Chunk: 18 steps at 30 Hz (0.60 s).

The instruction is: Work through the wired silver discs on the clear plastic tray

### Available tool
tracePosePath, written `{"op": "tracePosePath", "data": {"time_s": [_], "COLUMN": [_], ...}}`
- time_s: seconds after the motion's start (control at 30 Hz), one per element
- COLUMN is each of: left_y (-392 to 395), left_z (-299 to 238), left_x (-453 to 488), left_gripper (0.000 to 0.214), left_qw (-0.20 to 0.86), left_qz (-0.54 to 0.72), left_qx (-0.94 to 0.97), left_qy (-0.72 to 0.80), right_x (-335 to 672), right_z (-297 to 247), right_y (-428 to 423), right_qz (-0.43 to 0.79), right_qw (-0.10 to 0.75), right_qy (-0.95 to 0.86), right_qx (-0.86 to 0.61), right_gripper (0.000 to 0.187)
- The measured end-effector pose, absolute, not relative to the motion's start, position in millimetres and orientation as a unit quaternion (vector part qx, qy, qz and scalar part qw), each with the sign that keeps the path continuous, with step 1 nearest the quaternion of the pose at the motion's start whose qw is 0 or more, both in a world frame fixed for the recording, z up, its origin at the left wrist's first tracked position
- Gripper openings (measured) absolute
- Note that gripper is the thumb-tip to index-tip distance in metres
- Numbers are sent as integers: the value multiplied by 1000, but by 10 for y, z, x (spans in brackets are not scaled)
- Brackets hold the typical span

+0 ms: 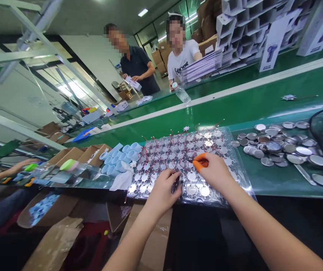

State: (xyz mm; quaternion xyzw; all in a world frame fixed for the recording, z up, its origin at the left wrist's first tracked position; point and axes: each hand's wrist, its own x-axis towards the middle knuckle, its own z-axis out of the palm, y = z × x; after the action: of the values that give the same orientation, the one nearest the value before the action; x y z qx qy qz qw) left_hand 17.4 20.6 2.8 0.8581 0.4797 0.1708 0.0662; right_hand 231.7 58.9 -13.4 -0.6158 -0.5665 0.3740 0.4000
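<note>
Reaching in at the far left, a co-worker's hand rests by a small green object near the open brown cardboard boxes. Beside the boxes stands a cluster of pale blue plastic cups, with a crumpled white cloth just in front. Next comes a clear plastic sheet on the green conveyor belt, covered in rows of round silver circuit boards with thin red wires. The left hand lies on the sheet's near edge, fingers curled down onto one board; whether they grip it I cannot tell. Just to its right, nearly touching, the right hand hovers over the boards, its orange-capped fingertip pressed narrowly against the thumb; what sits between them is too small to make out. Further right, apart from the sheet, a loose pile of shiny round metal discs spreads over the belt, and a black cable loop curves at the right edge.
</note>
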Motion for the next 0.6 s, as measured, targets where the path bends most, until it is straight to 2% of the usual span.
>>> {"op": "tracePosePath", "data": {"time_s": [0.07,0.27,0.6], "left_y": [255,254,296], "left_z": [16,179,164], "left_x": [172,162,204], "left_gripper": [35,36,34], "left_qw": [81,142,124], "left_qz": [163,110,90], "left_qx": [853,843,828], "left_qy": [489,507,540], "right_x": [2310,2313,2313], "right_z": [-129,-101,-128], "right_y": [582,572,549], "right_qz": [380,381,384], "right_qw": [402,396,394], "right_qy": [-564,-569,-576], "right_qx": [-614,-612,-604], "right_gripper": [12,11,11]}}
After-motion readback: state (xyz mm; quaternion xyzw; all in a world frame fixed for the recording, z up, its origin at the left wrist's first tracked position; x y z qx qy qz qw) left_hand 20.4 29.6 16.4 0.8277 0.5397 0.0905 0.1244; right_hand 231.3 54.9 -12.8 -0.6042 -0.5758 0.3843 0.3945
